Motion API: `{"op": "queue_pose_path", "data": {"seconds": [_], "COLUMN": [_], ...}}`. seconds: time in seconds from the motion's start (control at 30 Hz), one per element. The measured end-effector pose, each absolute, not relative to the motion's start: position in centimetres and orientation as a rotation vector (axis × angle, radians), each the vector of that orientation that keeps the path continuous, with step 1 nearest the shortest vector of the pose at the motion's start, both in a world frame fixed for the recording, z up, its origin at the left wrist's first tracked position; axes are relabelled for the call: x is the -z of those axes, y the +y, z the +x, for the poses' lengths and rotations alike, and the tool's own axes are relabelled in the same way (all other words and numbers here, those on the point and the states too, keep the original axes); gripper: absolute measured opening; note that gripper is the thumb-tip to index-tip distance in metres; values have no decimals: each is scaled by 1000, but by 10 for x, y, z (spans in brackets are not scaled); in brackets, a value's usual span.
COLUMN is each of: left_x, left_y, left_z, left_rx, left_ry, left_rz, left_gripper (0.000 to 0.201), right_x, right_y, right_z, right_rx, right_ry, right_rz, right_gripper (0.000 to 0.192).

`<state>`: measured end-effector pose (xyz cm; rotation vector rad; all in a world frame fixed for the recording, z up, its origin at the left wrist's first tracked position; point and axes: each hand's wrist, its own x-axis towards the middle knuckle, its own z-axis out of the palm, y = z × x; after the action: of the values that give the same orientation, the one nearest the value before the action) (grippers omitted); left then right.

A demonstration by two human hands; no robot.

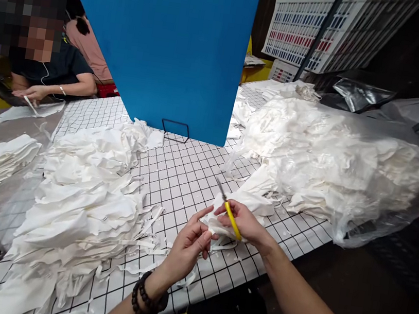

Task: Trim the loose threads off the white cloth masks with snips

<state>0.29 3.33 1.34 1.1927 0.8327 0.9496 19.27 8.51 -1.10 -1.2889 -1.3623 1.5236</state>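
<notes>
Fingers (201, 217) of our left hand (186, 247) pinch one edge of a small white fabric piece (219, 227), which sits between our two hands just above the gridded worktop (183, 174). Our right hand (245, 223) is clenched around yellow-handled snips (230, 212) and also touches the piece from the far side. We see the snips' long axis running diagonally, blades pointing up and away to the left, handle angled back toward our right wrist. Both hands sit about equally close to the fabric. A heap of white pieces (86, 202) lies to our left, a plastic-wrapped pile (334, 159) to our right.
</notes>
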Motion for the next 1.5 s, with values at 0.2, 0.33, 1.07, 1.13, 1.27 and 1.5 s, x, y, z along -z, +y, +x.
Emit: {"op": "queue_pose_path", "data": {"seconds": [0.2,0.33,1.07,1.13,1.27,1.5], "left_x": [-8,-7,-9,-11,-13,-14], "left_y": [32,32,30,30,29,29], "left_z": [9,9,0,0,1,2], "left_rx": [-961,-986,-1003,-997,-981,-985], "left_ry": [743,794,856,855,850,808], "left_rz": [1085,1237,1542,1537,1523,1430], "left_gripper": [22,18,20,21,22,21], "right_x": [-35,-57,-63,-62,-59,-55], "right_y": [43,16,12,12,9,7], "right_z": [228,224,209,209,208,207], "right_rx": [-1370,-1089,-836,-822,-790,-763], "right_ry": [-1677,-1971,-2151,-2146,-2133,-2123], "right_rz": [-1469,-1690,-1761,-1763,-1768,-1748], "right_gripper": [34,41,30,29,27,26]}}
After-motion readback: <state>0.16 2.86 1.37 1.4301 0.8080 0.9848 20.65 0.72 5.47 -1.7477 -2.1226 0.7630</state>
